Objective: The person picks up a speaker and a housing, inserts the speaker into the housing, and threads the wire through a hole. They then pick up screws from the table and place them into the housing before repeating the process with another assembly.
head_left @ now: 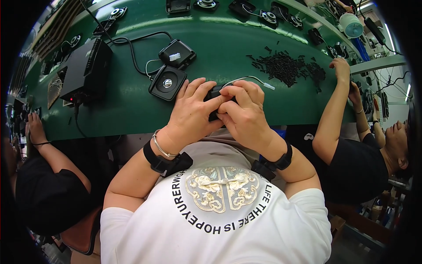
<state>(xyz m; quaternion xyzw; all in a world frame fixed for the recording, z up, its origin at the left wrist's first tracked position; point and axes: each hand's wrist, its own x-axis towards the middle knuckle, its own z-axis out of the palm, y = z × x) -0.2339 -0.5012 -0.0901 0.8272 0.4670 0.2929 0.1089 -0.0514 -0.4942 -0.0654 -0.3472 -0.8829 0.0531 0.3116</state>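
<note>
My left hand (pixel 191 108) and my right hand (pixel 246 112) meet at the near side of the green table. Between them they grip a small black speaker part (pixel 214 93), mostly hidden by my fingers. From it a thin white cable (pixel 246 78) curves right, ending in a white plug (pixel 268 86). The right thumb and fingers press together against the part; the left fingers wrap its other side. Just beyond my left fingertips lies a square black speaker (pixel 167 83) with a silver centre. Touching it is an open black housing (pixel 178 53) with a white connector.
A pile of small black screws (pixel 281 68) lies on the green table (pixel 220 48), right of centre. At left stands a black box (pixel 86 70) with a red light and cables. Several speakers line the far edge. Co-workers sit on both sides, one with a hand (pixel 340 69) at the table's right.
</note>
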